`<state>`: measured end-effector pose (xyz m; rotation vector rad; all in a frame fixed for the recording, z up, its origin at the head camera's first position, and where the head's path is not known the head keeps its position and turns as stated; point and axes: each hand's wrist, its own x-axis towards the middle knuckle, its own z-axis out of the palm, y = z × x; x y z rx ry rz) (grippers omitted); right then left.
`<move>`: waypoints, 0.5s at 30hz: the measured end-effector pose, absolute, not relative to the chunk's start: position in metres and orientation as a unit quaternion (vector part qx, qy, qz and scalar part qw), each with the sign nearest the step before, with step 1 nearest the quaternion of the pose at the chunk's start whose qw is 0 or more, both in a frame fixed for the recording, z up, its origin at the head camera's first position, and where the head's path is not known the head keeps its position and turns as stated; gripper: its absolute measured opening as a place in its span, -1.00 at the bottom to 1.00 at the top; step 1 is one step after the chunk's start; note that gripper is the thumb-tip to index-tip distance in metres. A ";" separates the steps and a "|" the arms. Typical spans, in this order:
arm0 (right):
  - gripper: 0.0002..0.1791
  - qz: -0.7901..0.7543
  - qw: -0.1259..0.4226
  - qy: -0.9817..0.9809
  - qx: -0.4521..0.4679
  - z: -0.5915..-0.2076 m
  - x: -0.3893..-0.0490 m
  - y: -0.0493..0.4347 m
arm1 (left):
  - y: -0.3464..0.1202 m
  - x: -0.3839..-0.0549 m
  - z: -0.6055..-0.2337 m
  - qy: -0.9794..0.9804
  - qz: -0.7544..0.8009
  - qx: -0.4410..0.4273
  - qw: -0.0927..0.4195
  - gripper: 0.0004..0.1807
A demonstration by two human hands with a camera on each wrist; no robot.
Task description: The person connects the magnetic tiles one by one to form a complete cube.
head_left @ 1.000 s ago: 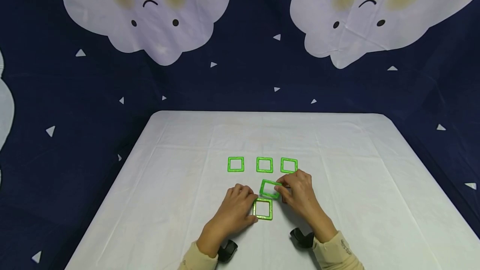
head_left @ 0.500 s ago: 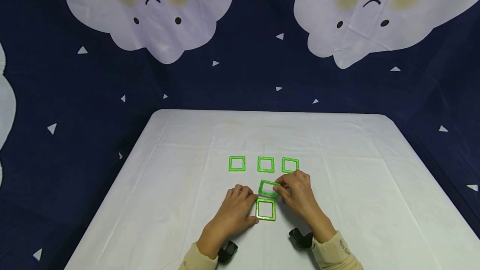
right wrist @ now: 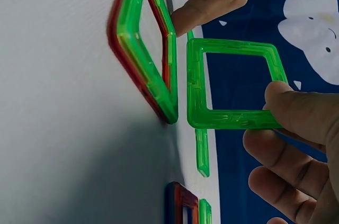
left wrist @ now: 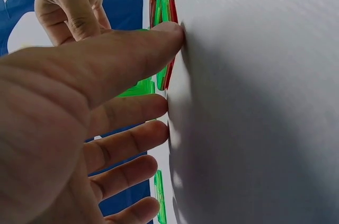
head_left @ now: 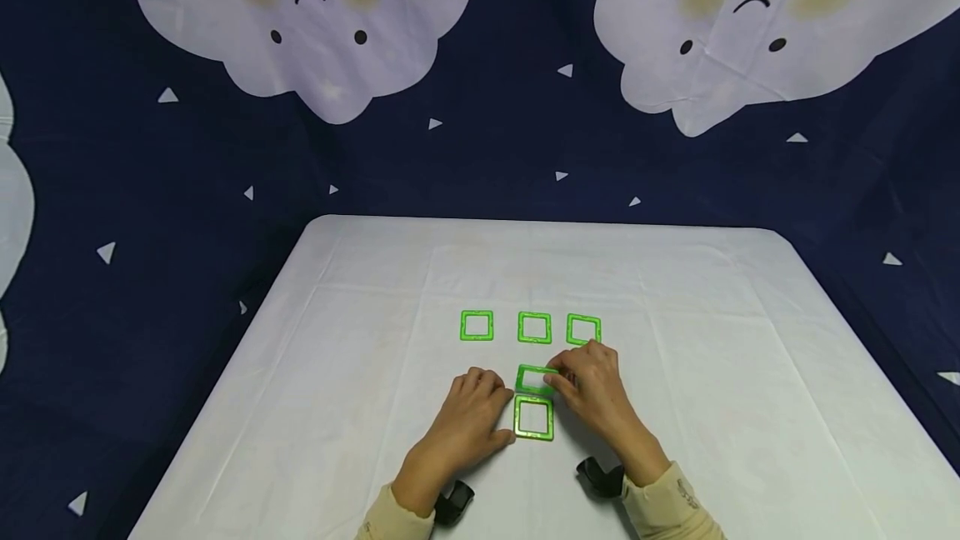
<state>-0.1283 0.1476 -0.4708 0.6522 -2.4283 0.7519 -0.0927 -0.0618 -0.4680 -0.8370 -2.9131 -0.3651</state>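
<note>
A green square frame [right wrist: 233, 119] stands out above the middle of the bench, pinched at one side by the right hand [head_left: 592, 377]: the thumb is clamped on one face, the other fingers behind it. It is translucent plastic, glossy, with an open square window, rounded corners and faintly ribbed bars. Its near edge comes up to the far edge of the near frame [head_left: 534, 436]; whether the two touch I cannot tell. That second square lies on the bench, green on top with a red layer beneath. Along its left side the left hand [head_left: 474, 411] rests, fingers extended and slightly spread, thumb well apart from them, gripping nothing; the tips are at the edge, though contact is hard to make out. A red piece [right wrist: 185, 195] with a dark blue side shows at the bottom of the right wrist view. Farther off, three more green squares lie in a row: the left one [head_left: 477, 337], the middle one [head_left: 535, 340] and the right one [head_left: 584, 318]. The bench [head_left: 375, 340] is covered in smooth white cloth with faint fold lines. Beige sleeves [head_left: 667, 498] and black wrist devices [head_left: 453, 503] frame the near side. Behind hangs a navy backdrop [head_left: 495, 165] printed with pale clouds [head_left: 307, 65] and small white triangles [head_left: 168, 96]
</note>
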 end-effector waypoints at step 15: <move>-0.75 0.270 0.261 -0.892 0.252 -0.474 -0.127 0.148 | -0.067 -0.095 -0.464 -0.954 -0.136 -0.260 0.061 -0.55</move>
